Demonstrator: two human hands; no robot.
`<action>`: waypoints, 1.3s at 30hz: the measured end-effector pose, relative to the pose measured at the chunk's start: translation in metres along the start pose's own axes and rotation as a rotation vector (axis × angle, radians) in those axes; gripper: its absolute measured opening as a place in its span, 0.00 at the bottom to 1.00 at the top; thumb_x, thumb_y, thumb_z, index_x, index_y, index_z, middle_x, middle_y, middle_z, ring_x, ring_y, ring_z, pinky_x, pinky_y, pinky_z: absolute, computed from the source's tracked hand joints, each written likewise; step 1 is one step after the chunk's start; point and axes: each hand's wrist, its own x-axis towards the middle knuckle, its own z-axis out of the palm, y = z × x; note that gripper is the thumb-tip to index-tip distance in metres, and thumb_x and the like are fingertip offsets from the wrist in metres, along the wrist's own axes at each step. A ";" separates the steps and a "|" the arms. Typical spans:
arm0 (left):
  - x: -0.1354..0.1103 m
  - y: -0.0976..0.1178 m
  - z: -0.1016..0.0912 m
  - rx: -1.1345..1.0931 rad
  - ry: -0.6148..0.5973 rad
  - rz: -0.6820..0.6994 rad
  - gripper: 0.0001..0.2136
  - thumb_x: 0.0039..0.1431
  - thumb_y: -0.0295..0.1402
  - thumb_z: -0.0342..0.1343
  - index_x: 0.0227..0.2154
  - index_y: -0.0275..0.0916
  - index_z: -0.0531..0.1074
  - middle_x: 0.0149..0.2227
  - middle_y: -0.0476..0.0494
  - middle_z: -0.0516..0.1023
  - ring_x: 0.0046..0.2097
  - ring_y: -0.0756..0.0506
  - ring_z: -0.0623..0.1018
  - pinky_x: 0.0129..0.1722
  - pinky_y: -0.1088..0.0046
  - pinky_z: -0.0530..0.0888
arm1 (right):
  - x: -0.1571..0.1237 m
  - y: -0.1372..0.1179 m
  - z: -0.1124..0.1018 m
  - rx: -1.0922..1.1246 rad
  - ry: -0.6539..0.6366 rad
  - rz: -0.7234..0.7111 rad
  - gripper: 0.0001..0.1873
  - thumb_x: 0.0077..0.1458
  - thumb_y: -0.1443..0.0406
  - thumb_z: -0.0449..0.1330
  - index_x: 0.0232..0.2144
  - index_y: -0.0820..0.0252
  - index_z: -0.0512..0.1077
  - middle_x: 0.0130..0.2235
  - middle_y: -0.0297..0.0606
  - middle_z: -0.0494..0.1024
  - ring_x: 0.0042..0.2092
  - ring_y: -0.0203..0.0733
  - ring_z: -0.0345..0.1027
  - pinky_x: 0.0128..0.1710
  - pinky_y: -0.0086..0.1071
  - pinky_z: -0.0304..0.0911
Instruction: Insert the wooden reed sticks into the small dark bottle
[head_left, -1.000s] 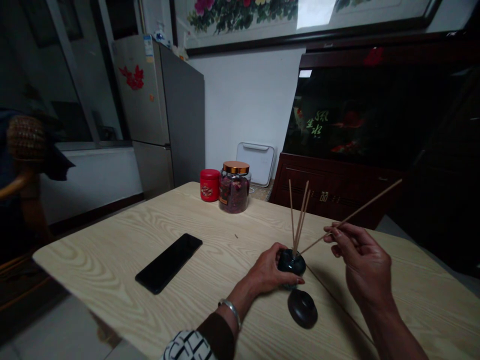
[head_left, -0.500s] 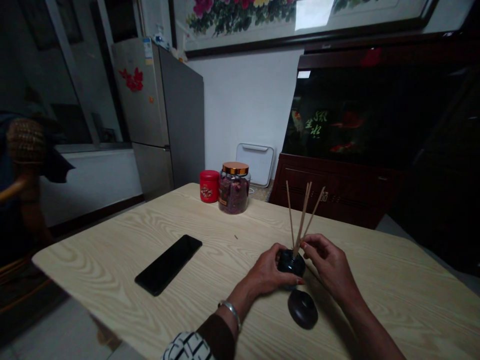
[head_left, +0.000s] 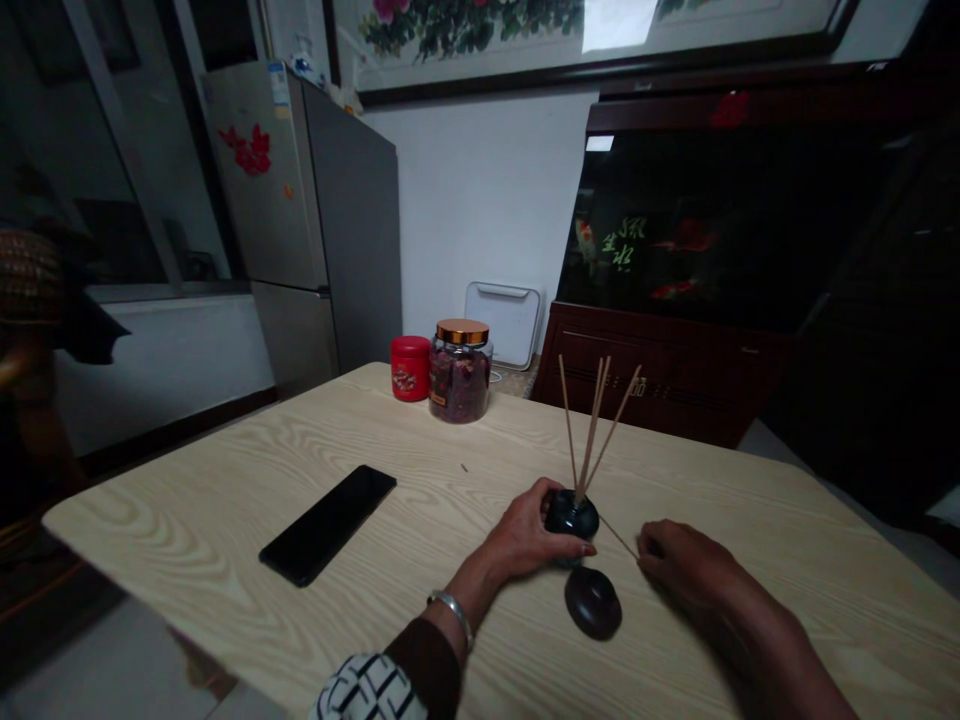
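Observation:
Wrapped round a small dark glass bottle (head_left: pixel 572 514), my left hand (head_left: pixel 527 530) keeps it upright on the table. Several thin reed sticks (head_left: pixel 592 430) fan up out of the bottle's neck. Another reed stick (head_left: pixel 619 537) slants low beside the bottle, its near end at the fingertips of my right hand (head_left: pixel 686 560). The fingers of that hand are curled and pinched on this end. A dark rounded lid (head_left: pixel 593 603) with a hole lies on the table just in front of the bottle.
On the wooden table (head_left: pixel 450 560) lie a black phone (head_left: pixel 330 523) at left and a tiny brown bit (head_left: pixel 464 468). A red canister (head_left: pixel 410 369) and a copper-lidded jar (head_left: pixel 459 375) stand at the far edge. Behind are a fridge (head_left: pixel 352 220) and a fish tank (head_left: pixel 697 220).
My right hand has left the upright sticks and moved right and down to the end of the low stick. My left hand still grips the bottle. The view has shifted slightly.

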 end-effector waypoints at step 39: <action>0.000 -0.002 0.001 -0.027 -0.007 -0.011 0.33 0.35 0.39 0.75 0.46 0.38 0.70 0.40 0.45 0.77 0.41 0.46 0.74 0.40 0.73 0.69 | -0.012 -0.093 -0.043 1.195 0.723 -0.180 0.14 0.51 0.58 0.68 0.37 0.58 0.76 0.37 0.41 0.81 0.35 0.40 0.74 0.26 0.27 0.63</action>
